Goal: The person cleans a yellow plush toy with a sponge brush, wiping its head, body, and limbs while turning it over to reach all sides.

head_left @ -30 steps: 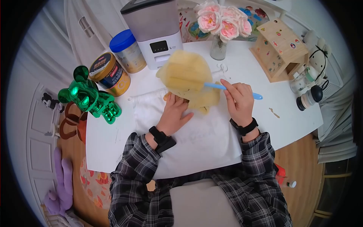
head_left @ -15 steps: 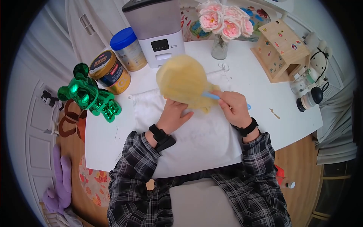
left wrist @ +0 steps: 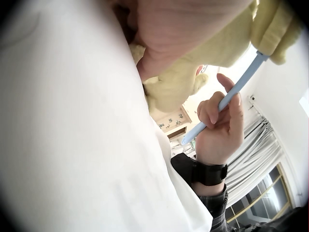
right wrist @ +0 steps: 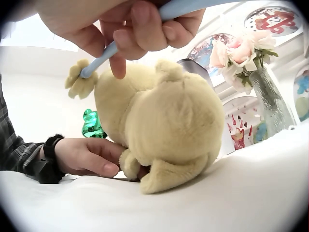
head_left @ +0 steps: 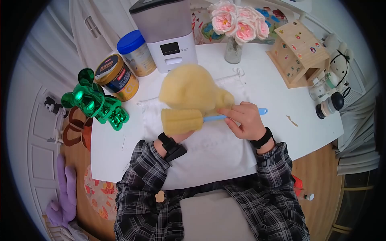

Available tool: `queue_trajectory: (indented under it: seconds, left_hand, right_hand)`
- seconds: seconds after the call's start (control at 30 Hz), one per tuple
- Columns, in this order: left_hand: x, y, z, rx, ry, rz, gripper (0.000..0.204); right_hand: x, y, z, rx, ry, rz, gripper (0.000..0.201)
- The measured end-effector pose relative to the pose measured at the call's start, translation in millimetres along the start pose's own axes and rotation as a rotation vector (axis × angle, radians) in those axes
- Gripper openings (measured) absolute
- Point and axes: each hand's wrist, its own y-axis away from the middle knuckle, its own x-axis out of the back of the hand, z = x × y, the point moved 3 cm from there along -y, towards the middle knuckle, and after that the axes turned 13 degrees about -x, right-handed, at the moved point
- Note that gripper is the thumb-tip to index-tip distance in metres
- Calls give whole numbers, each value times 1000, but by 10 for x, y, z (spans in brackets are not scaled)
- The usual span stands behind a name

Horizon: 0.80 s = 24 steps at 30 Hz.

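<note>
A yellow plush toy (head_left: 189,86) lies on a white cloth (head_left: 209,160), its small rounded parts toward the right. My right hand (head_left: 246,120) pinches the blue handle (head_left: 215,118) of a yellow sponge brush (head_left: 181,121). In the head view the brush head is in front of the toy and covers much of my left hand (head_left: 183,135). The right wrist view shows my left hand (right wrist: 89,154) low at the plush toy (right wrist: 176,118), gripping near its limbs, thumb outside and fingertips mostly hidden. The left wrist view shows the right hand (left wrist: 219,125) around the handle.
A green shiny bear figure (head_left: 94,100), two cans, including a gold one (head_left: 118,78), and a grey-white dispenser (head_left: 171,48) stand at the back left. Behind the toy is a flower vase (head_left: 233,50); a wooden house (head_left: 297,56) and a black-capped jar (head_left: 329,105) are at the right.
The brush head has moved from over the toy down toward me, in front of the left wrist. The toy's head has tipped lower and left. The left hand stays near the same spot.
</note>
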Motion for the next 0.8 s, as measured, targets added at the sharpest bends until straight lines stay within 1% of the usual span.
queue_trajectory:
  seconds: [0.03, 0.07, 0.17, 0.23, 0.27, 0.33, 0.4, 0.43, 0.47, 0.57, 0.63, 0.73, 0.8]
  left_hand:
    - [-40, 12, -50, -13, -18, -15, 23]
    - [-68, 23, -91, -27, -36, -31, 22]
    - [-73, -6, -130, 102, 70, -212, 23]
    - [-45, -21, -77, 231, 164, -143, 21]
    - [-41, -15, -69, 297, 211, -109, 21]
    - [-250, 123, -255, 99, 366, 53, 20]
    - [-253, 146, -271, 52, 331, 29, 21]
    - [-133, 88, -167, 104, 221, -76, 21]
    - [-66, 56, -108, 154, 109, -179, 22]
    - [-34, -55, -95, 34, 101, -152, 28]
    - [-44, -41, -92, 42, 107, -117, 31]
    - [-57, -44, -89, 51, 107, -118, 33]
    - [-41, -54, -86, 48, 104, -116, 33]
  right_hand:
    - [17, 4, -15, 13, 38, -15, 22]
    - [23, 11, 12, -5, 29, 24, 22]
    - [-3, 23, 105, -62, -11, 126, 20]
    - [-33, 3, 111, -106, -61, 167, 18]
    - [-59, 1, 85, -59, -40, 103, 17]
    - [-109, 14, 29, 33, 3, -24, 17]
    - [-128, 13, -7, 66, -12, -20, 19]
    - [-134, 18, -21, 81, -19, -18, 20]
    - [-91, 22, -3, 37, -25, 45, 21]
    - [35, 23, 91, -93, -65, 253, 24]
    - [52, 61, 167, -200, -115, 417, 25]
    - [23, 79, 214, -322, -224, 523, 26]
    - [32, 41, 140, -266, -63, 431, 28]
